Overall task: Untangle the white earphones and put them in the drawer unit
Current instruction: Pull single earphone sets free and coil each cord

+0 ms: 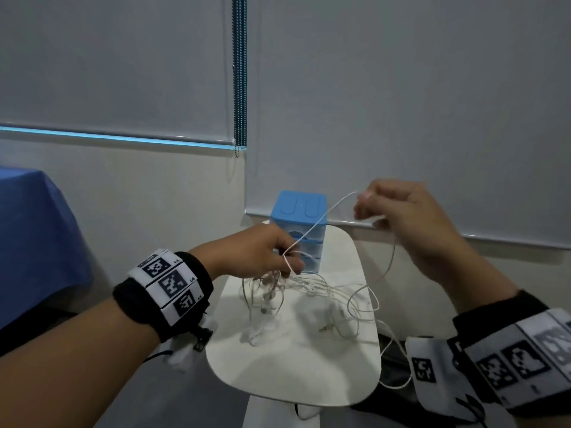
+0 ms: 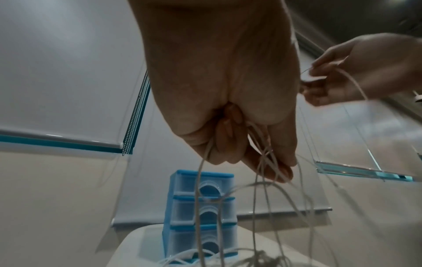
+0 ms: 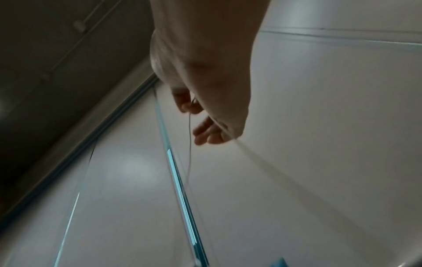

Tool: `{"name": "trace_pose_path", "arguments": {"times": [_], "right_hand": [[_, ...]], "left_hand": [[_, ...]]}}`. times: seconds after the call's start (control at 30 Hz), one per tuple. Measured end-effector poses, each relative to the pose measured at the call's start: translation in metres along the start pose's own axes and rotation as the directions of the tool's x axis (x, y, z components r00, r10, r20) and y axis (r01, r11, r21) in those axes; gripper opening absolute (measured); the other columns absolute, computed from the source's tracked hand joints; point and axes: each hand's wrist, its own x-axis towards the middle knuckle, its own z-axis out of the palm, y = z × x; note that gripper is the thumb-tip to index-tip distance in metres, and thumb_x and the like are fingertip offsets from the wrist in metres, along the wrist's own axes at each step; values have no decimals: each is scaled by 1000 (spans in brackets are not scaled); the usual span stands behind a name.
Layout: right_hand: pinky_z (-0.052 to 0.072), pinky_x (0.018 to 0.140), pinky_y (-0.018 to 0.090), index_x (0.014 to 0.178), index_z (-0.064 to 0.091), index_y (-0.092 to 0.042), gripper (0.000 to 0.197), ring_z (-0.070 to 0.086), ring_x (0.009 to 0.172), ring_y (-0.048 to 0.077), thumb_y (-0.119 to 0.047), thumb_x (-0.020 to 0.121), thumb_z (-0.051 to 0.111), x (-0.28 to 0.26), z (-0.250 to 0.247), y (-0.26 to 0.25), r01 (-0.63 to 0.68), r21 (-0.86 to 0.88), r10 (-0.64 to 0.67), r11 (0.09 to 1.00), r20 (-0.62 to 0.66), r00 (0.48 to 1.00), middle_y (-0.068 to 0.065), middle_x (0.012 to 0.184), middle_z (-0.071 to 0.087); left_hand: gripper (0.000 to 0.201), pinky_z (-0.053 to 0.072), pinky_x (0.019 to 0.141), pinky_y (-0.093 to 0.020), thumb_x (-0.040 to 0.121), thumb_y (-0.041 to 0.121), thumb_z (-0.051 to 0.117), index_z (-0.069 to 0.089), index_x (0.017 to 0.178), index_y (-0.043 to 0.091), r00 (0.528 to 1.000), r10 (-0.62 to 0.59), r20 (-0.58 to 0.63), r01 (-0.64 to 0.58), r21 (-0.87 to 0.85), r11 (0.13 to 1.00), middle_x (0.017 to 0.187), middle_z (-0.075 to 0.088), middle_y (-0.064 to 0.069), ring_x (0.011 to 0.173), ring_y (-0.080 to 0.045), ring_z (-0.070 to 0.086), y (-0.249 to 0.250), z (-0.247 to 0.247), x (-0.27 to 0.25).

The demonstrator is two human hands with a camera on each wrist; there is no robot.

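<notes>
White earphones (image 1: pixel 309 288): both my hands' fingers pinched cord; pulling the taut strand harder risked tightening the knot.

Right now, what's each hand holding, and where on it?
Both hold the thin white earphone cable. The left hand grips the tangled bunch of strands; the right hand pinches a single strand pulled out from it.

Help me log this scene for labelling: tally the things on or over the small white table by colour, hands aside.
White: 2, the tangled earphones and the table itself.
Blue: 1, the drawer unit, with three drawers, all shut, in the left wrist view.
Total: 3. How many earphone sets make up the tangle cannot be told.
</notes>
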Motion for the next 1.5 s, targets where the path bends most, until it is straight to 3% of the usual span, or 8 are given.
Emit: {"name": "trace_pose_path", "arguments": {"times": [0.2,0.3,0.5,0.6,0.7,0.93,1.17,1.5], "right_hand": [[54,70,29,73,54,-8,17,73,81,30,-5,87,44,9,-49,-31,294,677,100,675,-479,872,10,70,69],[41,49,24,64,44,-16,25,56,52,24,-5,87,45,4,-60,-36,334,712,141,618,-518,844,3,58,48],[22,43,20,83,46,-21,28,25,41,11,-14,92,71,-16,-4,5,-123,158,138,980,-90,986,-7,53,38],[33,50,24,103,59,-27,28,41,50,8,-34,87,80,-30,31,28,-115,-291,202,950,290,935,-12,68,49],[39,58,26,78,66,-25,26,51,58,7,-43,97,65,-32,50,28,-6,-499,211,867,355,911,-14,63,58],[27,52,24,62,55,-16,37,35,53,9,-18,99,57,-10,30,-11,-151,15,146,988,184,972,-1,59,43],[32,62,30,61,55,-17,36,41,69,18,-17,97,57,0,18,-20,-99,116,109,988,-81,991,6,72,49],[34,52,27,65,43,-11,31,58,54,17,-8,96,43,-7,18,-8,-174,566,307,806,-149,940,22,92,76]], "left_hand": [[19,43,69,-9,99,31,68,77,91,16,997,-33,72,30,48,998,77,74,7,70,2,65,-18,14,-2],[24,42,64,-9,102,35,63,78,93,18,997,-55,50,55,11,998,70,70,12,66,1,62,-20,16,-4],[27,41,62,-13,102,40,61,79,91,24,1000,-27,-10,27,-18,999,69,69,6,63,2,56,-3,13,-2],[26,41,62,-14,103,37,61,77,89,21,999,23,-36,-25,-38,999,69,68,6,62,0,56,7,12,-2],[27,37,59,-12,103,31,61,76,89,14,994,51,-95,-57,-58,997,67,66,8,58,1,53,10,10,-2],[18,44,69,-15,93,38,75,75,92,21,993,-71,-97,53,-175,983,95,73,12,67,7,60,-13,24,-12],[21,43,67,-9,96,32,72,76,89,13,992,-53,-113,12,-340,940,82,71,9,73,2,60,-1,32,-8],[14,45,70,-20,91,24,80,74,92,11,998,5,-67,-30,-382,924,82,64,0,70,-11,53,-2,33,-17]]}}
